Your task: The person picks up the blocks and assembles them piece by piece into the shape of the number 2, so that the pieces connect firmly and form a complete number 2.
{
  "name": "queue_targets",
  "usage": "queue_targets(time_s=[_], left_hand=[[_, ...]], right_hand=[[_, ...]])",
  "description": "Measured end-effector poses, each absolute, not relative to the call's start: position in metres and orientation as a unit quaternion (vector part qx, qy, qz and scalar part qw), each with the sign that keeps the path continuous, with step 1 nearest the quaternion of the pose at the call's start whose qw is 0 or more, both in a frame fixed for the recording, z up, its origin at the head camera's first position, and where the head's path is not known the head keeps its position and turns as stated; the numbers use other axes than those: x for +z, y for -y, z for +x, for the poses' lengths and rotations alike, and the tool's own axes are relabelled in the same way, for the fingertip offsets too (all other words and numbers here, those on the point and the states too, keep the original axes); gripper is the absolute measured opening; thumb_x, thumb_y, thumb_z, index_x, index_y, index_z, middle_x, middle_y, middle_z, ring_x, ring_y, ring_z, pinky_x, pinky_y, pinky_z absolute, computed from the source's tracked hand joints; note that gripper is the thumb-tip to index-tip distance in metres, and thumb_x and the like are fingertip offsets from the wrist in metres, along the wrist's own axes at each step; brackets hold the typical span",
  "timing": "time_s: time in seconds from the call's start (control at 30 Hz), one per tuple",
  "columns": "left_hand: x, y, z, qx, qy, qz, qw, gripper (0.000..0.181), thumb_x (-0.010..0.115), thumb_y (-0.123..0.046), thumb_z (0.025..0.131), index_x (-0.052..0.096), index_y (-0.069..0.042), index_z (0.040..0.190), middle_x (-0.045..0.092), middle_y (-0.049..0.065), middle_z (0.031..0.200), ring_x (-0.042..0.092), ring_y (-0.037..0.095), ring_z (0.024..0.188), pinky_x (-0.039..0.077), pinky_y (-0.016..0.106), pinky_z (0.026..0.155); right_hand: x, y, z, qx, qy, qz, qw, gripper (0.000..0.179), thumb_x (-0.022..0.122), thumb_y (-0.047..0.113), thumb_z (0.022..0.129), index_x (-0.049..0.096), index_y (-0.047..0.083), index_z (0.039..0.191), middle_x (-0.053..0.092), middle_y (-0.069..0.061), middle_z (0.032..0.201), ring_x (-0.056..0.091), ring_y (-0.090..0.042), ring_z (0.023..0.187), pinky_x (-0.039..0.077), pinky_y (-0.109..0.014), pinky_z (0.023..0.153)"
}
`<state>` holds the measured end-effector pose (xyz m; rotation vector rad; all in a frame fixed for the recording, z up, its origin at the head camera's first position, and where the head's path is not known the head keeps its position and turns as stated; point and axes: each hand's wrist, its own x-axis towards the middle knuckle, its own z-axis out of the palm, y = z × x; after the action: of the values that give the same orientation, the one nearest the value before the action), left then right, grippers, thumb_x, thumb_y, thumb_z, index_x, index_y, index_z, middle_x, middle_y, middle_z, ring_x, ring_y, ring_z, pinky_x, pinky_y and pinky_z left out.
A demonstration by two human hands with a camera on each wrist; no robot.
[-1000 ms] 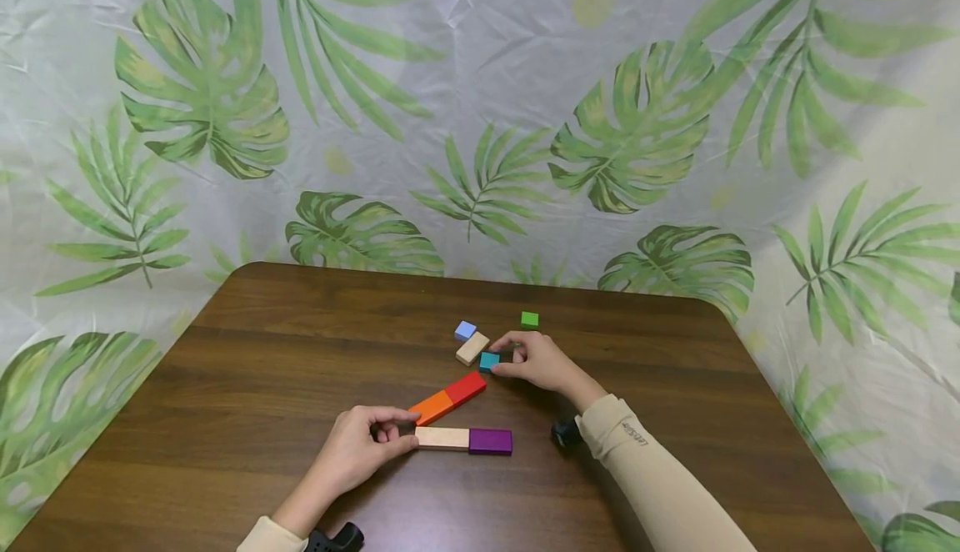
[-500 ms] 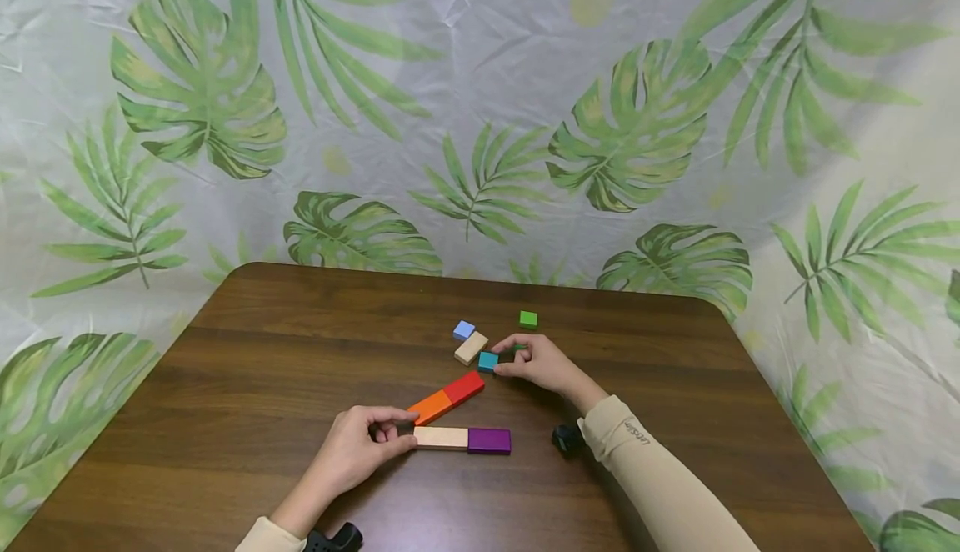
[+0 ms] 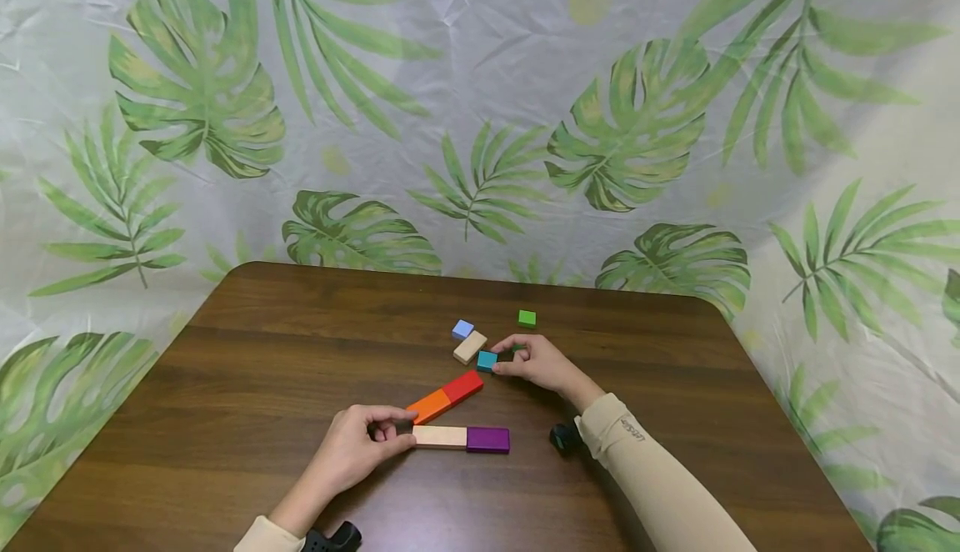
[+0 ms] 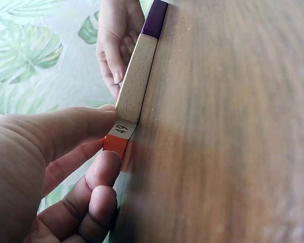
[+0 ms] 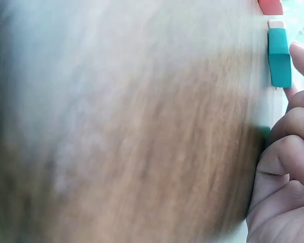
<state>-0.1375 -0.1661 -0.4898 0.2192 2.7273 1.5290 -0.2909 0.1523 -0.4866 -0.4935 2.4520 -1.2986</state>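
Observation:
My left hand has its thumb at the left end of a plain wooden block and its straight forefinger at the orange block. A purple block continues the plain one; a red block continues the orange one. The plain block's end is marked 49. My right hand has thumb and forefinger tips right beside a teal block. In the right wrist view the thumb stands slightly off this teal block. Beneath its curled fingers a green block is mostly hidden.
Beyond the teal block lie a second plain wooden block and a light blue block. Farther back is a bright green block. The brown wooden table ends before a leaf-patterned cloth.
The right hand's fingertips have drawn slightly to the right, away from the teal block. The left hand and the blocks hold their places; the head view has drifted a little.

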Motion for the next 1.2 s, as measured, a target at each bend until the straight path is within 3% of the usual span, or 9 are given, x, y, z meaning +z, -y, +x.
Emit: queue_targets(time_s=[1.2], left_hand=[[-0.4916,0.1661,-0.1386,0.487,-0.87,0.071,0.006,0.025,0.093,-0.024,0.084,0.086,-0.02,0.108,0.063,-0.008,0.07,0.051,0.001,0.062,0.04,0.019,0.059]], right_hand=[[-0.4845,-0.1508,-0.2896,-0.426,-0.868,-0.186,0.172,0.03,0.086,0.031,0.091,0.078,0.013,0.114,0.037,0.008,0.058,0.033,-0.01,0.057,0.03,-0.024,0.059]])
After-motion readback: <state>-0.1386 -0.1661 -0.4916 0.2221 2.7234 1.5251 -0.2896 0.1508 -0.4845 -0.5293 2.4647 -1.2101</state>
